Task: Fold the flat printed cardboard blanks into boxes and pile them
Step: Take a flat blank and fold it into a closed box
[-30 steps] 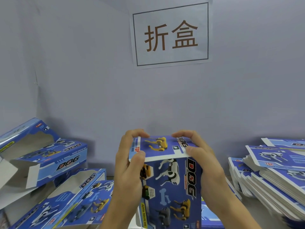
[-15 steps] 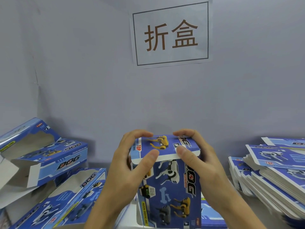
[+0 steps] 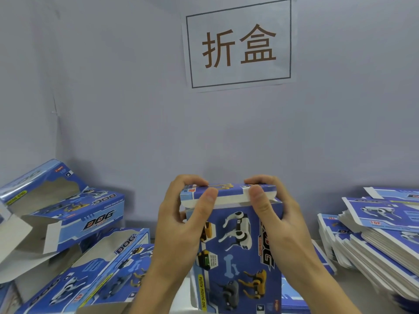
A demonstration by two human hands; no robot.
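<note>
upright box (image 3: 235, 257) between left hand (image 3: 181, 225) and right hand (image 3: 278, 225), thumbs on top flap (image 3: 229, 194)

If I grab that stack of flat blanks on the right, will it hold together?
Probably not. The stack of flat blanks is already fanned and leaning, so sheets would likely slide apart. The printed faces look glossy, so likely slippery. Single sheets look thin and probably bend.

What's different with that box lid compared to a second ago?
The top flap has been folded down toward the box. Both thumbs slid onto its white front edge, and the left hand and right hand keep gripping it. The piles on both sides stayed put.
</note>
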